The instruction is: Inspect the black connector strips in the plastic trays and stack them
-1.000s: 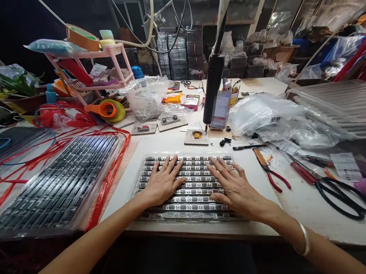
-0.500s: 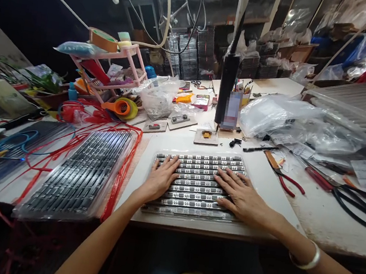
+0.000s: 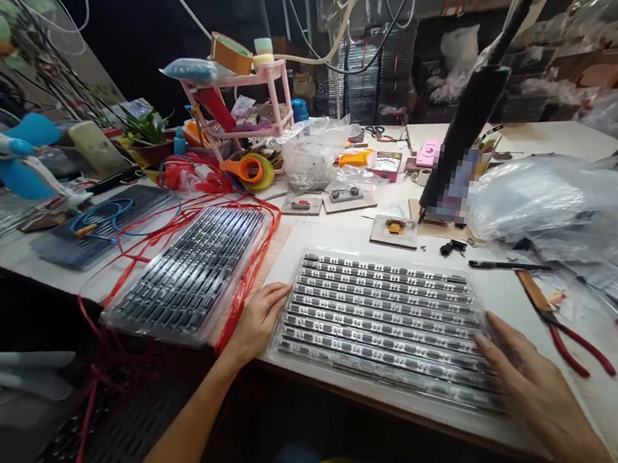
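A clear plastic tray (image 3: 300, 261) lies on the white work surface in front of me, filled with rows of dark strips (image 3: 373, 323) that have silvery marks. My left hand (image 3: 260, 320) is closed at the tray's left edge, its fingertips pressed on the rim. At the opposite edge, my right hand (image 3: 529, 385) grips the side, with fingers over the rim and partly blurred. The undersides of both hands are hidden.
To the left lies a second filled tray (image 3: 185, 275) among red plastic ribbons (image 3: 256, 278). Red-handled pliers (image 3: 572, 341) rest at right. A black cylindrical tool (image 3: 466, 131) hangs behind the tray. Plastic bags (image 3: 572, 199) and a blue fan (image 3: 5, 143) flank the bench.
Both hands have gone from lying flat on the strips to the tray's two side edges. The view has turned left, bringing the blue fan into sight.
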A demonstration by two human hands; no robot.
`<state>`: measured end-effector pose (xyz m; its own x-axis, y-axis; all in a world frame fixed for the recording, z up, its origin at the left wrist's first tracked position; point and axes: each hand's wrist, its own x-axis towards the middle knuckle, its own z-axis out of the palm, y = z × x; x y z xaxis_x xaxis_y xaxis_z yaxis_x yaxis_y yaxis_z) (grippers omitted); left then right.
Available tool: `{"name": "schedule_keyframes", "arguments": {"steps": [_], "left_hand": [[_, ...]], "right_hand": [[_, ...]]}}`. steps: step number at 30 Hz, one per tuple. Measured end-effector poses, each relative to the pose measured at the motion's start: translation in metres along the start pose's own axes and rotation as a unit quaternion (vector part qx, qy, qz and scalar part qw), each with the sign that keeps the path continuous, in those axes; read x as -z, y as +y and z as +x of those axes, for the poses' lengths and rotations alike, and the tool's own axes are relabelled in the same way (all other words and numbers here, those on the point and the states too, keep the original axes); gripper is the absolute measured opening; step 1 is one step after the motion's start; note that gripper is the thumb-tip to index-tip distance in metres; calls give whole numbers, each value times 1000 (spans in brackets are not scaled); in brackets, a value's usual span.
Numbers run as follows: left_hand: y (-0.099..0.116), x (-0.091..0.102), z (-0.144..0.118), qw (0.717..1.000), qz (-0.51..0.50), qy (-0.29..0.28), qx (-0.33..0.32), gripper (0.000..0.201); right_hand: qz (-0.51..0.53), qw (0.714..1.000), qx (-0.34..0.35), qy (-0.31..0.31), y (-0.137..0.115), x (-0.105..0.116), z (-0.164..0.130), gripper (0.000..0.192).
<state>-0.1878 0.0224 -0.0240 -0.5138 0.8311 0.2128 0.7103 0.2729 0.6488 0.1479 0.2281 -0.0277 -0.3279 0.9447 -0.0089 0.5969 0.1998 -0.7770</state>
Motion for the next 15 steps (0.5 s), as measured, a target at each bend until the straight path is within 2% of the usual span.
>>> {"name": "schedule_keyframes", "arguments": {"steps": [3,7,9,12,15], "left_hand": [[0,0,-1,1000,1,-9,-4,37],[3,3,-3,999,16,-32,5,36],[4,5,-3,999,19,-45,10,37],[4,7,-2,998,8,-56,10,40],[1,6,-4,999,-33,-39,8,52]], "right_hand": [[81,995,-56,-31,-17,10,-5,61],[123,991,-43,-19,-25,24,-10,51],[178,983,-43,-14,-25,28,-12,48],[310,949,-55,-6,-29,28,-16,54],[414,909,-28,28,-36,25,-20,56]]}}
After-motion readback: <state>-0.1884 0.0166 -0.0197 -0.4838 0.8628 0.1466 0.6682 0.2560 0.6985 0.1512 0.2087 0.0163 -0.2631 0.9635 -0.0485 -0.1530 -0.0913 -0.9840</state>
